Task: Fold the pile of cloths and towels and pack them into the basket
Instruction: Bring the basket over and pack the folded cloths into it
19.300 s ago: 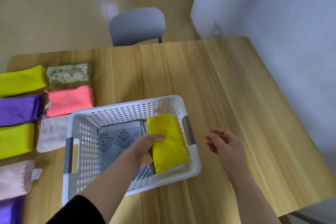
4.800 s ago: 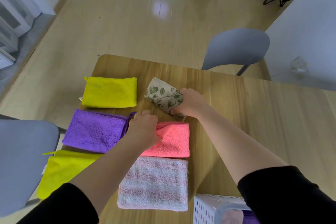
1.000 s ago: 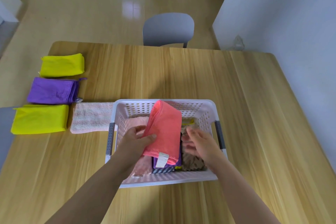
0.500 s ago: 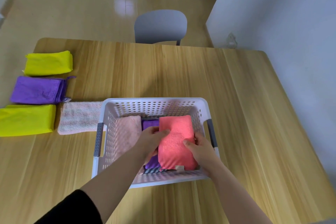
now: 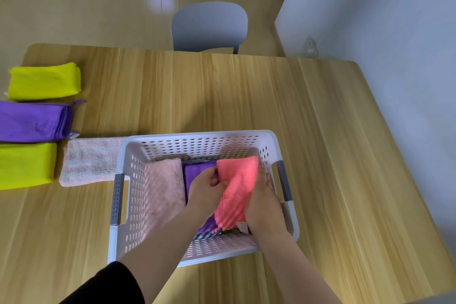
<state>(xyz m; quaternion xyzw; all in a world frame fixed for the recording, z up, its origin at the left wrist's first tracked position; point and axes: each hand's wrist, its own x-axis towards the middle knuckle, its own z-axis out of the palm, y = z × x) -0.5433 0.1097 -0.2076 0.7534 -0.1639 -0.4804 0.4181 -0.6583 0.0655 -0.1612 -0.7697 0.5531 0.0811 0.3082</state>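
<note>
A white perforated basket (image 5: 197,142) stands on the wooden table in front of me. Inside lie a pale pink folded cloth (image 5: 164,187), a purple cloth (image 5: 197,171) and a coral pink folded cloth (image 5: 238,185) on the right side. My left hand (image 5: 206,191) grips the coral cloth's left edge. My right hand (image 5: 262,207) presses down on its right side, against the basket wall. Left of the basket lie folded cloths: a light pink towel (image 5: 90,161), two yellow ones (image 5: 44,81) (image 5: 24,165) and a purple one (image 5: 32,122).
A grey chair (image 5: 209,26) stands at the table's far edge. A white wall (image 5: 370,7) runs along the right side. The folded cloths sit at the table's left edge.
The coral cloth was held upright over the basket a second ago; now it lies down inside on the right, and both hands have pushed deeper into the basket.
</note>
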